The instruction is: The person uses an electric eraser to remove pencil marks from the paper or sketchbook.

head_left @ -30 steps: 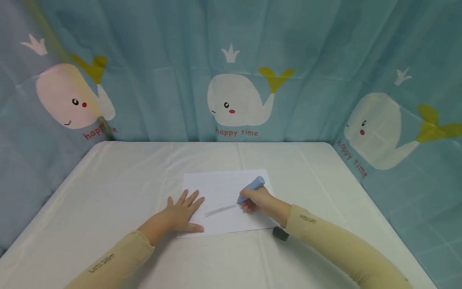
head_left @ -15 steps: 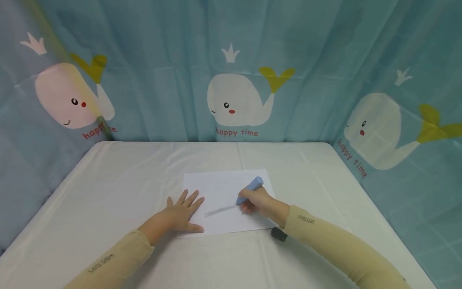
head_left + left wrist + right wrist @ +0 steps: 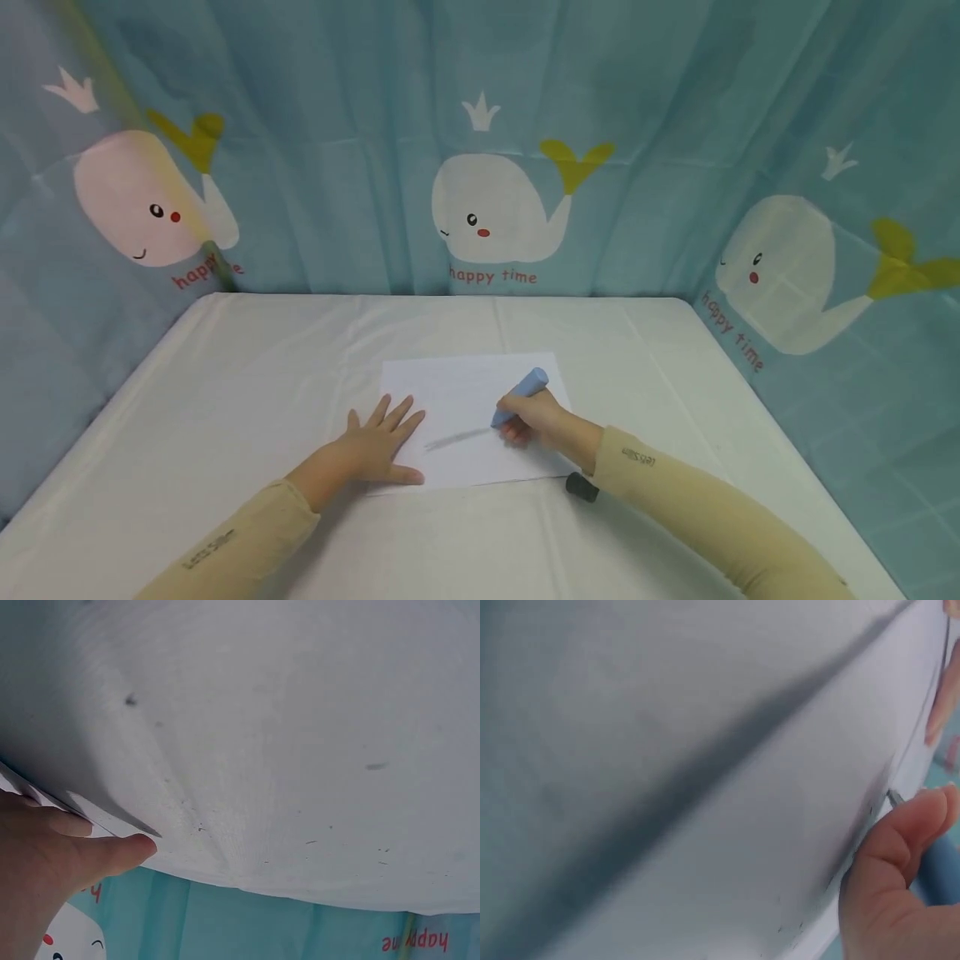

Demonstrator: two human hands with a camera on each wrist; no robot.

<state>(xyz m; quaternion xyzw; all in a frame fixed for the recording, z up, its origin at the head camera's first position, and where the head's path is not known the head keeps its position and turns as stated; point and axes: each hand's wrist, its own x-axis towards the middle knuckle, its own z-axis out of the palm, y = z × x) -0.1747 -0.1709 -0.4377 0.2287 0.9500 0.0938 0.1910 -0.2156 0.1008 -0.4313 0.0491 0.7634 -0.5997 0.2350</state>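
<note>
"While we hold the blue marker (image 3: pixel 528 384) over the right half of the paper (image 3: pixel 453 383), how should we use our left hand (image 3: pixel 375 450)?"

"As a weight, we think. It lies across the paper's left edge with the fingers spread and straight, grasping nothing. If we lean lightly through them, the paper should not creep."

"And our right hand (image 3: pixel 536 417)?"

"Its fingers are curled round the marker, which slants with its tip down at the right end of the grey line (image 3: pixel 459 438) on the paper. Whether the tip presses or only hovers, we cannot tell."

"How would we keep that line tidy?"

"By holding one slant and a light, even pressure, and letting the forearm do the travelling. The line looks split towards the paper's left side, so we would go slowly there."

"Anything to mind around the paper?"

"Just off its near right corner sits a short dark cylinder (image 3: pixel 582 487), close by our sleeve (image 3: pixel 637 467). We should keep the forearm clear, or it might roll."
</note>
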